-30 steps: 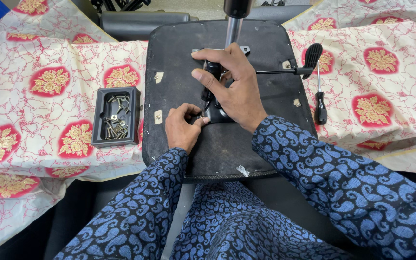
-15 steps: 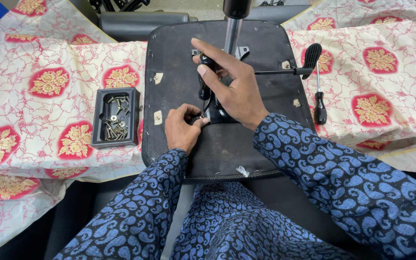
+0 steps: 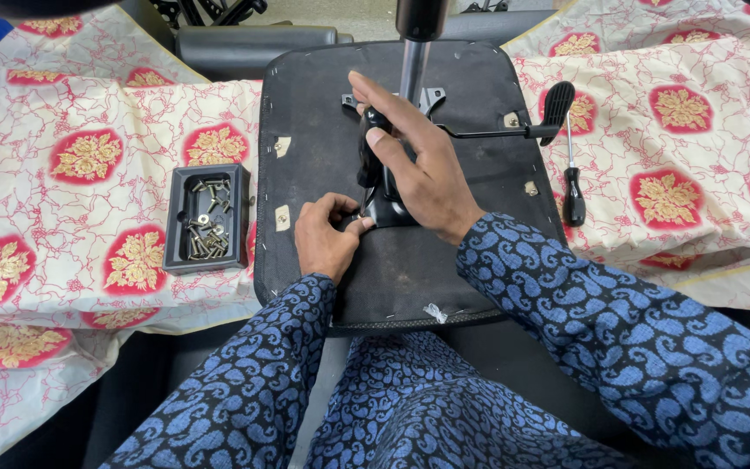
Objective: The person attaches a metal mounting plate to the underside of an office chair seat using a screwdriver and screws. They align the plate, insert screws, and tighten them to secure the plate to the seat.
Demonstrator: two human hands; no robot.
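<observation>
1. Closest to the camera are two arms in blue patterned sleeves [image 3: 566,347]. They reach up onto the seat bottom [image 3: 323,113], a big black pad that lies upside down.
2. The left hand [image 3: 327,239] sits on the seat bottom, low and near the middle. Its fingers are curled tight, pinching at the near corner of the black metal plate [image 3: 388,204]. I cannot see what small thing it pinches.
3. The right hand [image 3: 418,165] lies on top of the metal plate. Its fingers are stretched out and press down flat. It does not grip anything.
4. The metal plate sits in the middle of the seat bottom. It looks like it is in its place, but I think it is not all fastened yet.
5. Left of the seat bottom is a small black tray [image 3: 207,217] with lots of loose screws [image 3: 204,234] inside. So I think many screws are left to put in.
6. Right of the seat bottom lies a screwdriver [image 3: 573,187] on the flowered cloth [image 3: 71,156]. No hand touches it.
7. A thin lever [image 3: 514,130] sticks out from the plate to the right.
8. At the far side of the seat bottom, a metal pole [image 3: 412,65] stands up.
</observation>
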